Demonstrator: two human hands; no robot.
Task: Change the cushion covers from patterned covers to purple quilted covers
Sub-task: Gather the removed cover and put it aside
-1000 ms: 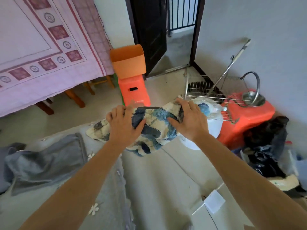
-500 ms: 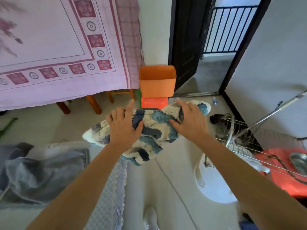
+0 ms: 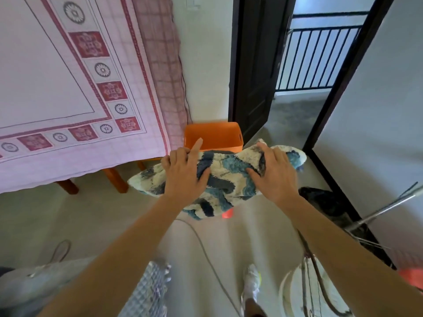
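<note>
Fingers (image 3: 197, 145) of left hand (image 3: 185, 173) & right hand (image 3: 273, 176) are gripping the limp patterned cover (image 3: 229, 179), so we're judging strip-off prob. done w/ purple quilted cover not yet fitted.

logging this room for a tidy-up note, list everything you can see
patterned cover: one, blue, navy and white, held up mid-frame
orange bin: one, orange, behind the cover
cloth: one, pink with maroon border, draped over table, left
table legs: three, brown, under the cloth
door: one, dark brown, open, centre back
railing: one, black, beyond the doorway
quilted fabric: one, pale purple, bottom edge
cable: one, grey, on the floor
shoe: one, white, bottom centre
left hand: one, grips the cover's left part
right hand: one, grips its right part
</note>
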